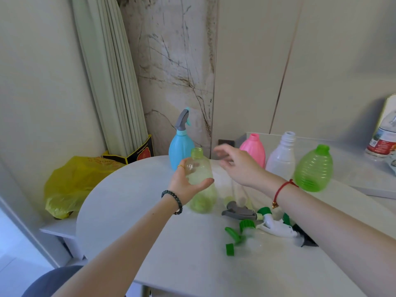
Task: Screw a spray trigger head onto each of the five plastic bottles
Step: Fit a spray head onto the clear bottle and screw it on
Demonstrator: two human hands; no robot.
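Pink bottle (252,149), blue bottle (179,151)

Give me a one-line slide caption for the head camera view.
Left hand grips an uncapped pale green bottle; right hand hovers open; only the blue bottle has a trigger head.

No legible text on any label.

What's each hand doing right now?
Left hand: closed around the pale green bottle, upright on the table.
Right hand: open, empty, motion-blurred above the table.
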